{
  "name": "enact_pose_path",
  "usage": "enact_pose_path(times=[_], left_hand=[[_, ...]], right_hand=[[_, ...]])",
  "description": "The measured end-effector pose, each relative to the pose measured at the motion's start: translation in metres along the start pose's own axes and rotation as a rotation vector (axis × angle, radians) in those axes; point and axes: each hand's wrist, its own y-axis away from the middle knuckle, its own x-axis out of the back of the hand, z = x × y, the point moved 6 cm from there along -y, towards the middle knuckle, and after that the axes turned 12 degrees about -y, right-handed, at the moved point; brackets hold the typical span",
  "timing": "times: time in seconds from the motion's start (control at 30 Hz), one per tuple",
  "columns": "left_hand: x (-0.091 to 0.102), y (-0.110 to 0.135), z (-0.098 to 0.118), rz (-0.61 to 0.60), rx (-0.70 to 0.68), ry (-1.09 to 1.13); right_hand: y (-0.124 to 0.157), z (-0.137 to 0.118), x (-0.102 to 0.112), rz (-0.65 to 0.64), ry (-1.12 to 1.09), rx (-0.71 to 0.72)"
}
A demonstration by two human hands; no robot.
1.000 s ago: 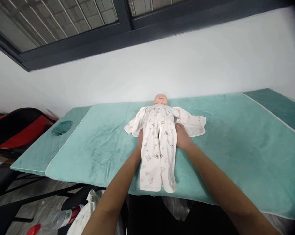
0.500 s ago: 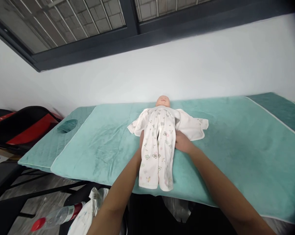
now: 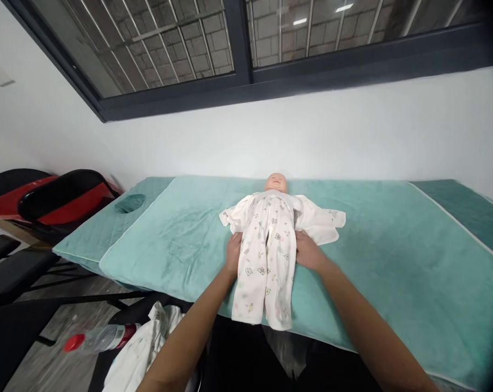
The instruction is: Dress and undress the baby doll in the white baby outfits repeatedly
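Observation:
A baby doll (image 3: 275, 183) lies on its back on the bed, its head toward the wall. A white jacket (image 3: 317, 218) is spread open around it. Printed white baby trousers (image 3: 266, 256) cover the doll's front, with the legs reaching the near edge of the bed. My left hand (image 3: 232, 253) is closed at the left side of the trousers. On the opposite side, my right hand (image 3: 309, 252) is closed at their edge. Some fingertips of both hands are hidden by the cloth.
The green padded bed (image 3: 393, 283) has a face hole (image 3: 129, 203) at its left end. Red and black chairs (image 3: 72, 198) stand at left. A bottle with a red cap (image 3: 101, 338) and a white printed cloth (image 3: 134, 354) lie below the near edge. A window (image 3: 148, 49) is above.
The camera view has tilted up and shifted, showing more window. My left hand shows more beside the trousers, where it was mostly hidden under them. Doll and clothes keep nearly the same layout.

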Motion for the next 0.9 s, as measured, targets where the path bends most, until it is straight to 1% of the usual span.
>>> enact_pose_path(times=[0.07, 0.13, 0.2, 0.27, 0.37, 0.43, 0.47, 0.53, 0.57, 0.63, 0.7, 0.73, 0.77, 0.83, 0.9], left_hand=[[-0.003, 0.009, -0.002, -0.029, -0.062, -0.016], [-0.004, 0.017, -0.002, -0.042, -0.154, -0.051], [-0.004, 0.023, 0.001, -0.042, -0.255, -0.105], [-0.003, 0.029, 0.004, -0.047, -0.327, -0.153], [-0.002, 0.033, 0.006, -0.074, -0.356, -0.156], [0.000, 0.032, 0.004, -0.074, -0.341, -0.106], [0.002, 0.029, 0.000, -0.059, -0.313, -0.065], [0.008, 0.017, -0.014, 0.017, -0.200, 0.016], [0.012, 0.009, -0.025, 0.066, -0.115, 0.045], [0.016, -0.009, -0.050, 0.146, 0.118, 0.069], [0.015, -0.024, -0.071, 0.169, 0.334, 0.065], [0.013, -0.031, -0.077, 0.165, 0.408, 0.059], [0.011, -0.036, -0.080, 0.161, 0.453, 0.050], [0.007, -0.042, -0.078, 0.160, 0.479, 0.022], [0.006, -0.042, -0.072, 0.184, 0.469, -0.045]], right_hand=[[0.007, -0.003, 0.002, -0.017, -0.037, -0.001], [0.014, -0.008, 0.006, -0.030, -0.078, 0.005], [0.022, -0.015, 0.012, -0.019, -0.136, 0.017], [0.030, -0.021, 0.018, 0.010, -0.220, 0.006], [0.043, -0.022, 0.024, 0.073, -0.341, -0.083], [0.052, -0.013, 0.029, 0.141, -0.361, -0.150], [0.056, -0.006, 0.033, 0.192, -0.343, -0.179], [0.065, 0.015, 0.044, 0.314, -0.242, -0.235], [0.069, 0.028, 0.052, 0.383, -0.162, -0.273], [0.077, 0.053, 0.068, 0.510, 0.006, -0.384], [0.085, 0.074, 0.081, 0.589, 0.120, -0.531], [0.086, 0.081, 0.084, 0.593, 0.147, -0.601], [0.086, 0.087, 0.087, 0.571, 0.160, -0.661], [0.081, 0.094, 0.089, 0.492, 0.155, -0.764], [0.074, 0.099, 0.091, 0.418, 0.097, -0.848]])
